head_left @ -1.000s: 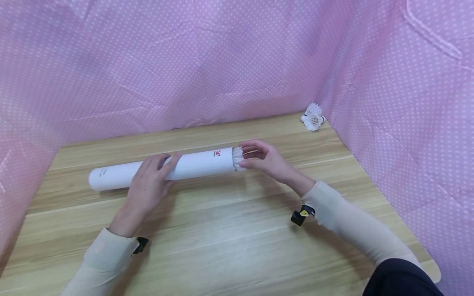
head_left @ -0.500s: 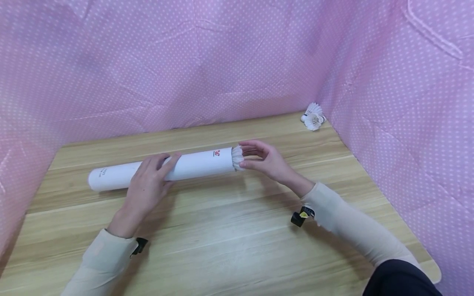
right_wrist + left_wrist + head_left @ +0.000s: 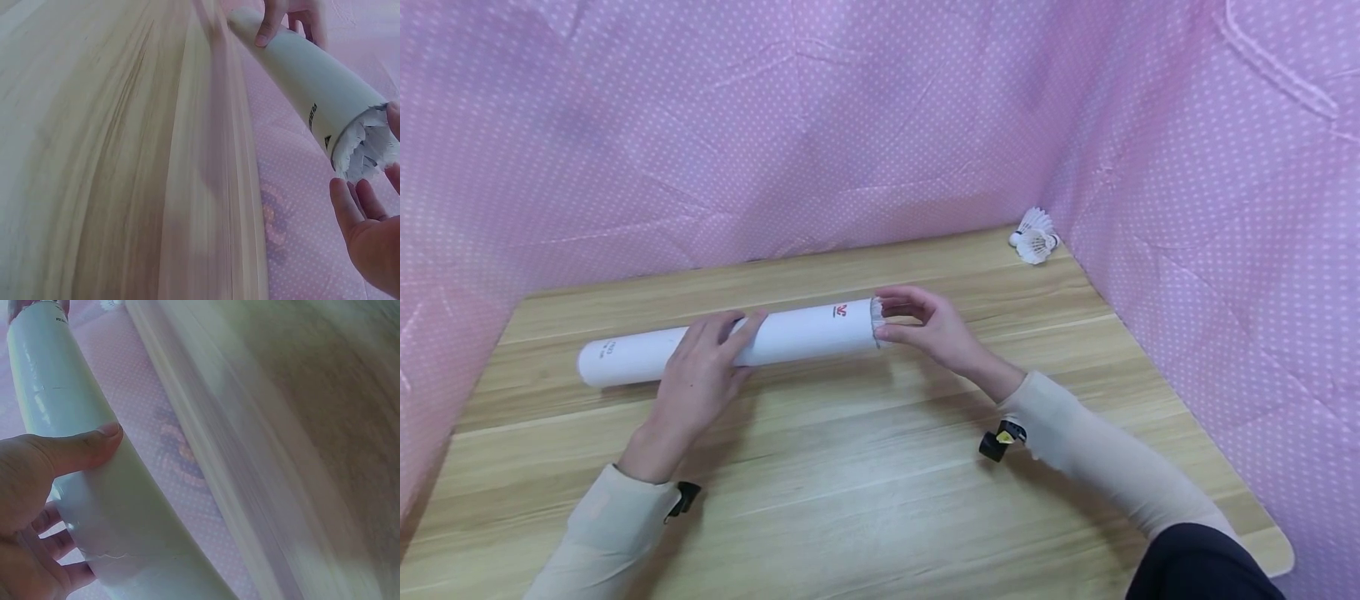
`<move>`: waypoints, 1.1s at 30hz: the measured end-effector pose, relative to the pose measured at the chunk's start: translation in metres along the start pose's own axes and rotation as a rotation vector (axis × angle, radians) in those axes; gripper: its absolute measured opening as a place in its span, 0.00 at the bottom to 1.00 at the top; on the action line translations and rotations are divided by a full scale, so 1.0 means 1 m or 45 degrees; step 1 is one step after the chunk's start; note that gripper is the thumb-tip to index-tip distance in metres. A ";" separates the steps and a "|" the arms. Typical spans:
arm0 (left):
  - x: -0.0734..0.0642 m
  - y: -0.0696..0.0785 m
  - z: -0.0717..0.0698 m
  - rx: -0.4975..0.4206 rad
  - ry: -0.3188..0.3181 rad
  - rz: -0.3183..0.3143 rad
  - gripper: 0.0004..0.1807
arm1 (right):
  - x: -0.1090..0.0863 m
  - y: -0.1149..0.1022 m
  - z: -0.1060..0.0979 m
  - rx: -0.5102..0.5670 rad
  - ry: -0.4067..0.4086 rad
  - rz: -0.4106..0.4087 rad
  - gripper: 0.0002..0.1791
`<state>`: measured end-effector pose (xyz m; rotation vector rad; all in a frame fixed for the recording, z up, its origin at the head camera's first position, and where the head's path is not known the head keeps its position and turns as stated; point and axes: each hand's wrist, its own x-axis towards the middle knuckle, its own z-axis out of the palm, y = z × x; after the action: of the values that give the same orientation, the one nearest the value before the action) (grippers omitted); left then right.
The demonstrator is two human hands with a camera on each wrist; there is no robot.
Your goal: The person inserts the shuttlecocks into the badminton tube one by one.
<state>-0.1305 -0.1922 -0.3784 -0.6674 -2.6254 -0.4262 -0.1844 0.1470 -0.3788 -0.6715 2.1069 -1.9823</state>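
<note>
A long white shuttlecock tube [image 3: 808,332] lies crosswise above the wooden table, with red lettering near its right end. My left hand [image 3: 698,367] grips it around the middle; in the left wrist view the thumb [image 3: 87,450] lies over the tube and the fingers curl beneath. At the right mouth, a shuttlecock [image 3: 365,147] shows its white feather skirt, mostly inside the tube. My right hand [image 3: 936,332] holds that feather rim between thumb and fingertips. The cork end is hidden in the tube.
Two loose shuttlecocks [image 3: 1036,247] lie together at the table's far right corner. Pink dotted cloth [image 3: 850,125] hangs behind the wood-grain table [image 3: 850,500] and along its right side.
My right hand has moved slightly left, and the shuttlecock's feathers have slid further into the tube, so less of them sticks out. The left hand and the tube stay nearly still.
</note>
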 end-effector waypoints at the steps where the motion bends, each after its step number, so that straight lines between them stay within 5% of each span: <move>1: 0.000 0.000 0.000 -0.001 0.000 -0.002 0.50 | 0.000 0.000 0.001 -0.004 0.002 0.000 0.29; 18: -0.005 -0.004 0.000 0.006 0.011 0.010 0.51 | -0.001 -0.001 -0.005 0.075 -0.095 0.041 0.31; 33: -0.003 -0.002 0.000 -0.011 0.022 0.013 0.52 | 0.000 -0.002 -0.001 0.057 -0.048 0.038 0.31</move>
<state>-0.1293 -0.1949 -0.3797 -0.6762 -2.6044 -0.4391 -0.1845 0.1479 -0.3768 -0.6604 2.0328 -1.9790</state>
